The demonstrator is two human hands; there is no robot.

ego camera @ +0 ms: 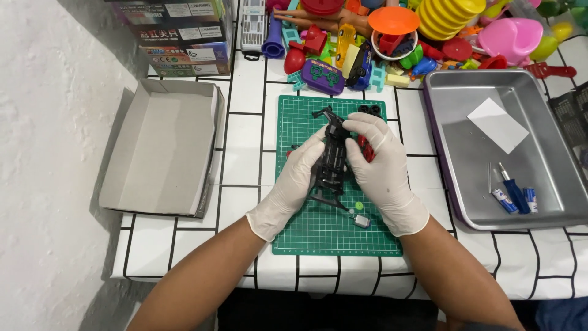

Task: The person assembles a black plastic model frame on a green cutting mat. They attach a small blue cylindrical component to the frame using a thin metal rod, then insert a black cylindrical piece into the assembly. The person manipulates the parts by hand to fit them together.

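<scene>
Head view of a bench with a green cutting mat (318,236) on a white tablecloth with black grid lines. Both gloved hands grip a black plastic toy car frame (332,156), lifted just above the middle of the mat. The left hand (294,184) curls round the frame's left edge, fingers together and thumb pressed on the near side. The right hand (383,165) clamps the right edge, with its fingers closed over the top and a red part (365,149) showing under them.

The step in hand appears to be assembly or stripping of the frame; which of the two cannot be told. The next move would likely call for one hand to keep the frame steady while the other frees a finger for a small part.

On the mat just beside the right wrist lie a small grey motor (361,221) and a green gear (359,206) (both apart from the hands). Two black wheels (370,110) rest at the mat's far edge. A metal tray (453,178) at the right holds a blue screwdriver (513,190), small batteries (530,200) and a white paper sheet. An open cardboard box (162,147) stands at the left, and a heap of coloured plastic toys (429,30) lies beyond the mat.
</scene>
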